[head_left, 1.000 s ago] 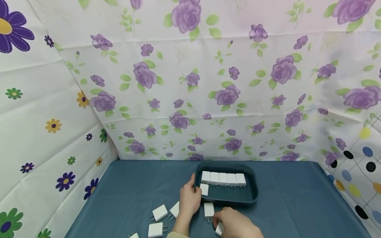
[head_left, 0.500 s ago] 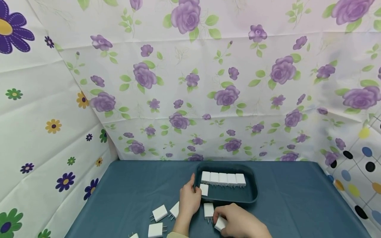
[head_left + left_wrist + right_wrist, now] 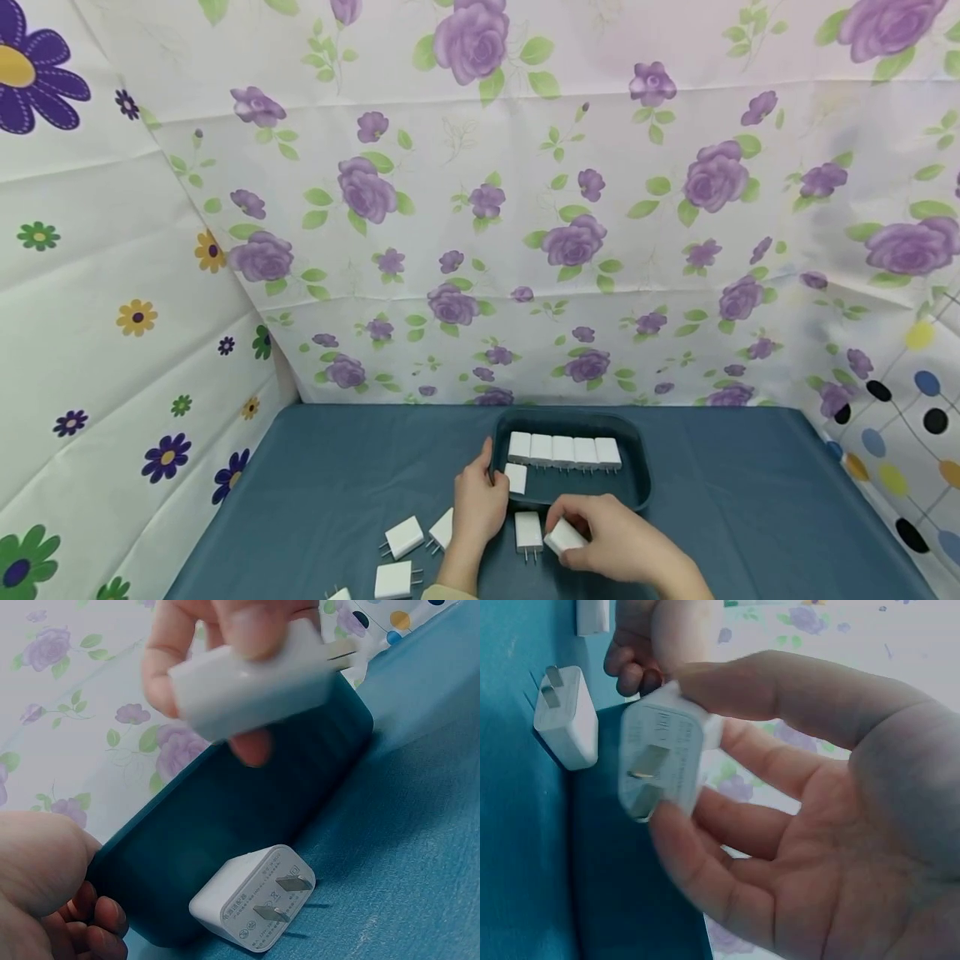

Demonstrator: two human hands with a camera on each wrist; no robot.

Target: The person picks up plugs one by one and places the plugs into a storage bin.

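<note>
**Right hand point(image 3: 611, 533) pinches a white plug point(image 3: 566, 536)**

Low in the head view, right of the middle, thumb and fingers squeeze the plug just below the dark tray point(image 3: 642, 467). The left hand point(image 3: 480, 502) grips the tray's left side. In the tray, a row of five plugs point(image 3: 563, 452) is at the top, with a single plug point(image 3: 516, 478) below at the left. A nearby plug point(image 3: 528, 531) lies on the blue table point(image 3: 375, 467), and more plugs point(image 3: 403, 537) lie at the lower left.

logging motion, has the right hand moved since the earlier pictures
Yes, in the head view the right hand, holding a white plug, has moved forward, toward the dark tray.
</note>
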